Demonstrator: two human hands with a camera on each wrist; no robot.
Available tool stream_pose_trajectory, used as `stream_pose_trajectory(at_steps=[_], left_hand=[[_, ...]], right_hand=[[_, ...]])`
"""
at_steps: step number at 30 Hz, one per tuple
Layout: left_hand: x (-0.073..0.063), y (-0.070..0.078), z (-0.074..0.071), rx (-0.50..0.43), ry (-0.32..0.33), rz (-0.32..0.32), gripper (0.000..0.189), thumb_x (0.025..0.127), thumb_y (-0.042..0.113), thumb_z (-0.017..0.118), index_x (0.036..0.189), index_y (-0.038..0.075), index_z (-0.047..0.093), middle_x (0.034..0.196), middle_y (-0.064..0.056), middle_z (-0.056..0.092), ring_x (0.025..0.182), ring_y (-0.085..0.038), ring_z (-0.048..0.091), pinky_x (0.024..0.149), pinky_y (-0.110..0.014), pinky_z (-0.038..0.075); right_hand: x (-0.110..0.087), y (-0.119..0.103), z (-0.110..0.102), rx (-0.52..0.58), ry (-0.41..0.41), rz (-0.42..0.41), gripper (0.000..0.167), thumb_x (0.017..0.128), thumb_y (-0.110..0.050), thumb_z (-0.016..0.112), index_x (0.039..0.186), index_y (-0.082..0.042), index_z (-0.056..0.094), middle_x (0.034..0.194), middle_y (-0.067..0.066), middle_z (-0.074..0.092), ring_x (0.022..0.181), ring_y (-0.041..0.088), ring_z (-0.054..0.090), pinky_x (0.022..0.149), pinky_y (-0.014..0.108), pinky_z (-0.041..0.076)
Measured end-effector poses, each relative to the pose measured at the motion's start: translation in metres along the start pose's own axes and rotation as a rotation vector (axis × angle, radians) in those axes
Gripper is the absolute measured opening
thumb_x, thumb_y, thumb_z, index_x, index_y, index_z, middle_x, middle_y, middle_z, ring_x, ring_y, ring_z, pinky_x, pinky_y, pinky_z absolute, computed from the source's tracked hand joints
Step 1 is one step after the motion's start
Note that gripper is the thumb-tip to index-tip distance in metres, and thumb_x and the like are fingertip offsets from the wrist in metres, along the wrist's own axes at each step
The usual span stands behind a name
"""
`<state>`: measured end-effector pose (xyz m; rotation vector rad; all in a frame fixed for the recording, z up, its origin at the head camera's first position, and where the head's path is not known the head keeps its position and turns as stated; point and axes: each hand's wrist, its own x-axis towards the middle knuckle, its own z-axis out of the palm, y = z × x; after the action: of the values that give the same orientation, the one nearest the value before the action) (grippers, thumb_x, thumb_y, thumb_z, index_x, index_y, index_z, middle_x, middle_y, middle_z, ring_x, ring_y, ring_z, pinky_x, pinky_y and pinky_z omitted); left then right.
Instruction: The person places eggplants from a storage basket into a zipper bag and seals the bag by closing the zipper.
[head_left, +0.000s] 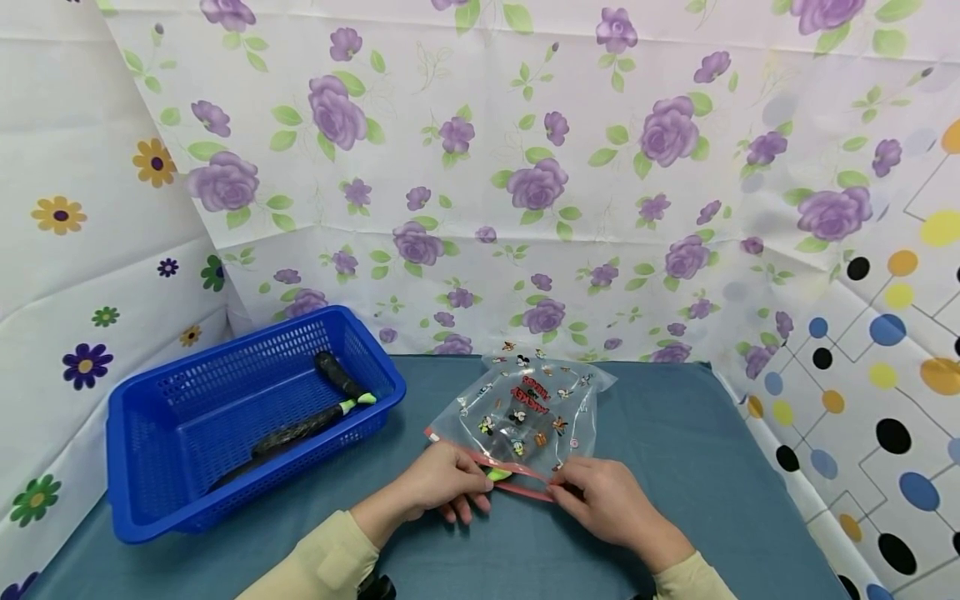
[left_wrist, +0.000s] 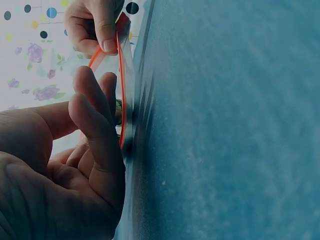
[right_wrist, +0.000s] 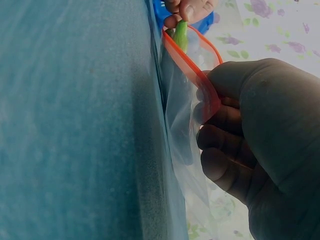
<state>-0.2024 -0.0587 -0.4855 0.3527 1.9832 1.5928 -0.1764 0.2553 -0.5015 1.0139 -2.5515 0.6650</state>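
A bag (head_left: 540, 408) lies on the blue-green counter (head_left: 660, 433) in front of the person, its mouth turned toward them. It is clear, thin plastic, loosely wrinkled and see-through, printed with small cartoon figures and red lettering around the middle. A red rim (right_wrist: 185, 60) edges the mouth, looking more orange in the wrist views, and its two sides are parted into a narrow gap.

In that gap shows the bright green tip (head_left: 498, 474) of a vegetable; its body is hard to make out through the film. The right grip (head_left: 603, 500) pinches the rim between thumb and finger near the bag's right corner. The left grip (head_left: 442, 479) is at the other side of the mouth, thumb and finger at the green tip, the other fingers hanging below; whether it pinches the tip or merely touches it, I cannot tell.

To the left, a blue basket (head_left: 116, 467) with slotted walls holds long, dark vegetables (head_left: 341, 379) with pale green ends. Flowered cloth (head_left: 465, 108) hangs behind.
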Motion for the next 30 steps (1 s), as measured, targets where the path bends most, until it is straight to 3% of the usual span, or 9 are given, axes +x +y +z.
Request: stream_pose_trajectory(at_steps=[11,20,30], left_hand=[[0.0018,-0.0002,0.0022,0.008,-0.021,0.004,0.022,0.107,0.017,0.076,0.103,-0.002,0.087,0.085,-0.013,0.082,0.052,-0.007,0.066,0.044,-0.021,0.051],[0.0056,-0.0018,0.0037,-0.022,-0.029,-0.016,0.022,0.109,0.019,0.073,0.11,-0.001,0.083,0.085,-0.014,0.082,0.052,-0.008,0.067,0.044,-0.022,0.052],[0.0064,-0.003,0.0051,0.025,-0.005,-0.04,0.031,0.11,0.029,0.074,0.102,0.001,0.085,0.085,-0.015,0.082,0.051,-0.009,0.067,0.043,-0.024,0.05]], right_hand=[[-0.0021,0.0014,0.0011,-0.008,0.004,0.003,0.014,0.098,-0.015,0.087,0.097,-0.026,0.08,0.084,-0.019,0.065,0.068,-0.008,0.05,0.058,0.019,0.046],[-0.0017,0.0017,0.0005,0.005,-0.001,0.013,0.013,0.099,-0.015,0.087,0.098,-0.027,0.081,0.084,-0.019,0.065,0.068,-0.008,0.051,0.058,0.019,0.046],[-0.0003,0.0024,0.001,-0.001,-0.001,-0.003,0.013,0.099,-0.015,0.086,0.098,-0.027,0.081,0.085,-0.019,0.065,0.068,-0.008,0.051,0.059,0.019,0.046]])
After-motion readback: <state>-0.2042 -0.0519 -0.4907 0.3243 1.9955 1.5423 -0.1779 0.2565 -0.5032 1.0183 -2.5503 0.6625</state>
